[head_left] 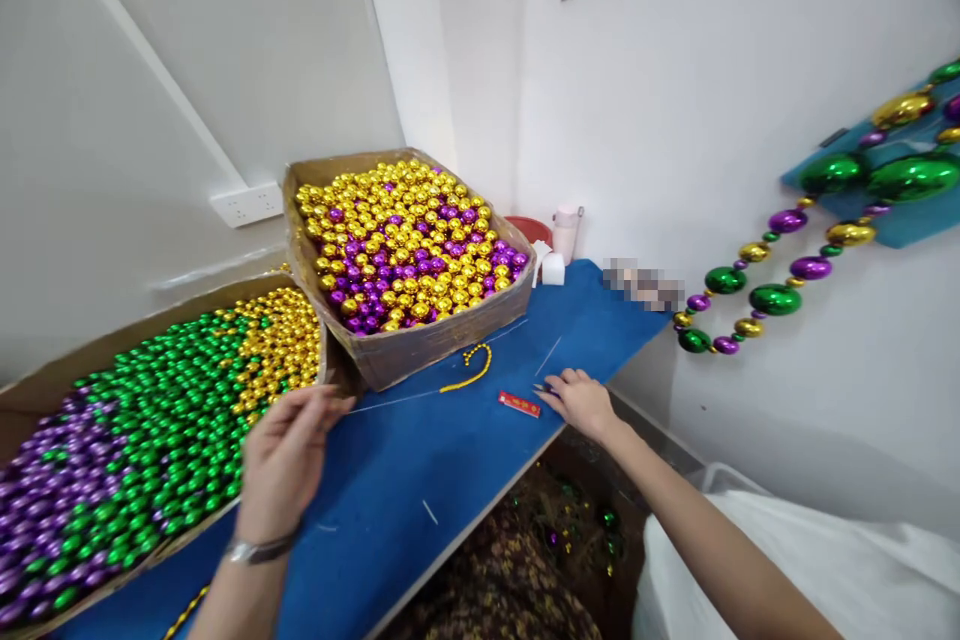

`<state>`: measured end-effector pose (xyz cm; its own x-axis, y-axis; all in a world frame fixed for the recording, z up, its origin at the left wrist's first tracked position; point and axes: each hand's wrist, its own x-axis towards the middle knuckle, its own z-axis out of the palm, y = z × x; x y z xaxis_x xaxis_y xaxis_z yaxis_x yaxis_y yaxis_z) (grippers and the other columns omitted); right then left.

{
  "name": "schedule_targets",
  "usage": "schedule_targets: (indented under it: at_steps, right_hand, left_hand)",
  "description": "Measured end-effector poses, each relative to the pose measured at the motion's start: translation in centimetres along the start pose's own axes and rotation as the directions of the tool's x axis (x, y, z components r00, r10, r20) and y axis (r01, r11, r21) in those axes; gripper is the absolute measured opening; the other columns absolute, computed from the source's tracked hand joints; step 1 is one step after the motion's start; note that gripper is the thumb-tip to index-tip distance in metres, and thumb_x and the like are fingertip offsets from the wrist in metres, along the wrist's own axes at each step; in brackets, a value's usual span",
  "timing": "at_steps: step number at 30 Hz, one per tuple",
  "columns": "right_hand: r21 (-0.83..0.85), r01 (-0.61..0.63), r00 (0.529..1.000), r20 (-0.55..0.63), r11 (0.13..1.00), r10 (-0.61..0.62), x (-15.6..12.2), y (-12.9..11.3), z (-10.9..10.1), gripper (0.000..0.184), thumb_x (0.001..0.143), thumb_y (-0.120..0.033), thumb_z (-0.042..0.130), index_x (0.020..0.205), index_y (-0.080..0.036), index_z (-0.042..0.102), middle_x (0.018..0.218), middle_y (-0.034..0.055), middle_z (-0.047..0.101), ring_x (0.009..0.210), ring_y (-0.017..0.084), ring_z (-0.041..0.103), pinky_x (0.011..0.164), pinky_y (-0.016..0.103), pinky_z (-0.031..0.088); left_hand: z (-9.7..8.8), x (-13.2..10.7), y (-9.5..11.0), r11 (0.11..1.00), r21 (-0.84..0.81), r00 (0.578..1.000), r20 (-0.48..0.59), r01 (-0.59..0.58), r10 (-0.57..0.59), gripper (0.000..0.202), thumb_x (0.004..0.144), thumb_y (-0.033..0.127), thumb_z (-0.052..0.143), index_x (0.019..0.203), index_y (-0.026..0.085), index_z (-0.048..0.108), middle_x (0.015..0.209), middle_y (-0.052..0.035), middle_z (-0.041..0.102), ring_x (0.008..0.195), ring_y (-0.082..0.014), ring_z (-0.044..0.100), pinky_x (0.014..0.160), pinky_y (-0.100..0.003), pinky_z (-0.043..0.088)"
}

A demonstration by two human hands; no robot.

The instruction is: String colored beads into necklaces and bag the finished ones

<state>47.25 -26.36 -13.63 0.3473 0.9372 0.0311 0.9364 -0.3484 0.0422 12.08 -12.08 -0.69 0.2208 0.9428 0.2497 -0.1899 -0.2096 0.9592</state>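
My left hand (285, 460) hovers over the blue table (420, 460) beside a cardboard box of green, gold and purple beads (150, 420); its fingers pinch the end of a thin white string (390, 400). My right hand (581, 402) rests on the table near its right edge, fingers curled on a small dark item I cannot make out. A red lighter (519, 405) lies just left of it. A short strand of small gold beads (472, 370) lies in front of a second box of gold and purple beads (409, 245).
Long strands of big green, gold and purple beads (780, 270) hang on the right wall. A red container (529, 228), a pink cup (565, 232) and a white block (553, 268) stand in the far corner. Beads lie in a bin below the table (570, 530).
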Motion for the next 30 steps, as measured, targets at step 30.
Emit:
schedule_targets:
  at_steps: [30]
  right_hand:
    - [0.690, 0.526, 0.847, -0.376, 0.497, -0.375, -5.6, -17.1, -9.6, 0.021, 0.092, -0.027, 0.042, 0.095, -0.022, 0.061, 0.078, 0.0036, 0.064, 0.072, 0.015, 0.062, 0.063, 0.023, 0.048]
  left_hand:
    - [0.8, -8.9, -4.6, 0.951, 0.079, 0.954, -0.040, 0.300, -0.298, 0.025, 0.071, 0.038, 0.069, 0.080, 0.015, 0.075, 0.057, -0.0018, 0.063, 0.048, -0.0071, 0.041, 0.046, -0.019, 0.031]
